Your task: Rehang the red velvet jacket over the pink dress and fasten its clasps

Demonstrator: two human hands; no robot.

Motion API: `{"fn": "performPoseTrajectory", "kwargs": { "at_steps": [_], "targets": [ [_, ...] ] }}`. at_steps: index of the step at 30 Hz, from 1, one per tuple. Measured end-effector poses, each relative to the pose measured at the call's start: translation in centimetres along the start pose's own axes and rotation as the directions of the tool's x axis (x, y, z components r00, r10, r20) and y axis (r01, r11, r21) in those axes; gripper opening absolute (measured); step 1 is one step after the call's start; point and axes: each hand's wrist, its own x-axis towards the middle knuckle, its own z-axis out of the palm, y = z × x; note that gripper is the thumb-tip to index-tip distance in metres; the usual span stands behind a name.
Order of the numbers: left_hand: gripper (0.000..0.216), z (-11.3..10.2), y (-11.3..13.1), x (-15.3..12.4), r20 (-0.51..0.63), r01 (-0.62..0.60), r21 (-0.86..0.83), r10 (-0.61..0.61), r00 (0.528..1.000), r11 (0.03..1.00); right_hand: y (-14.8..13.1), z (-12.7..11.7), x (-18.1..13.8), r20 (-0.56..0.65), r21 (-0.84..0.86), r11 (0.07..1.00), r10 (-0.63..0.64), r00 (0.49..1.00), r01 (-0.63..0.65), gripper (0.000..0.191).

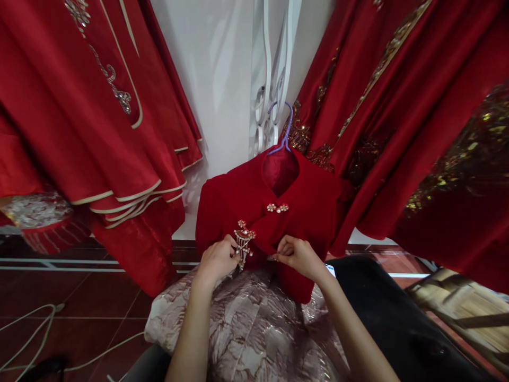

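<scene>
A short red velvet jacket point(234, 191) hangs in front of me on a purple hanger point(285, 139). Two beaded flower clasps point(277, 208) sit below its neckline. Lower on the left of its front is a beaded ornament point(244, 241) with dangling strands. My left hand point(218, 261) is closed beside the ornament, thumb and fingers pinching the jacket cloth at its edge; the exact hold is partly hidden. With fingertips pressed together, my right hand point(299, 258) pinches the jacket's front edge. Whether something small is also between those fingertips, I cannot tell.
Red gowns with pale piping point(131, 154) hang on the left, and sequined red gowns point(397, 132) on the right. White scrollwork point(265, 106) holds the hanger. Patterned fabric point(254, 329) covers my lap. A black seat point(382, 302) is at right; a white cable point(47, 329) crosses the tiled floor.
</scene>
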Motion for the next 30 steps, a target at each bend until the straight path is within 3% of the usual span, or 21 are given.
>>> {"fn": "performPoseTrajectory", "kwargs": {
  "at_steps": [2, 4, 7, 10, 13, 18, 24, 26, 30],
  "targets": [
    [0.010, -0.4, 0.1, -0.1, -0.028, -0.006, 0.062, 0.007, 1.000, 0.998, -0.1, 0.0, -0.1, 0.038, 0.045, 0.999, 0.019, 0.999, -0.020, 0.021],
    [0.013, -0.3, 0.2, -0.2, 0.080, -0.120, -0.031, 0.122, 0.989, 0.992, -0.2, -0.1, -0.2, 0.053, 0.060, 0.998, 0.026, 0.998, -0.029, 0.021],
    [0.026, 0.9, -0.1, -0.1, 0.259, -0.223, -0.175, 0.263, 0.929, 0.959, -0.1, -0.1, -0.2, 0.059, 0.046, 0.999, 0.013, 0.998, -0.016, 0.020],
    [0.045, 2.4, -0.5, 0.3, 0.252, -0.218, -0.134, 0.246, 0.936, 0.967, -0.1, 0.0, -0.2, 0.083, 0.052, 0.999, -0.004, 0.997, -0.001, 0.018],
    [0.050, 3.0, -0.3, 0.7, 0.225, -0.237, -0.089, 0.251, 0.941, 0.967, -0.1, 0.0, -0.1, 0.096, 0.051, 0.999, -0.009, 0.995, 0.005, 0.017],
    [0.038, 2.8, 0.4, 1.0, 0.323, -0.227, -0.052, 0.232, 0.917, 0.972, -0.2, 0.1, -0.2, 0.130, 0.046, 0.998, -0.041, 0.991, 0.035, 0.014],
    [0.022, 2.7, -0.5, 1.4, 0.260, -0.139, -0.146, 0.174, 0.950, 0.979, -0.7, 0.7, -0.4, 0.320, 0.118, 0.982, -0.178, 0.931, 0.148, 0.011],
    [0.023, 2.6, -0.8, 1.5, 0.232, -0.118, -0.141, 0.149, 0.961, 0.983, -0.5, 1.5, -0.2, 0.290, 0.115, 0.976, -0.212, 0.933, 0.186, 0.017],
    [0.025, 2.5, -0.7, 1.7, 0.185, -0.114, -0.155, 0.143, 0.972, 0.981, 0.7, 3.9, 0.7, 0.082, 0.074, 0.961, -0.273, 0.959, 0.267, 0.026]
  ]
}}
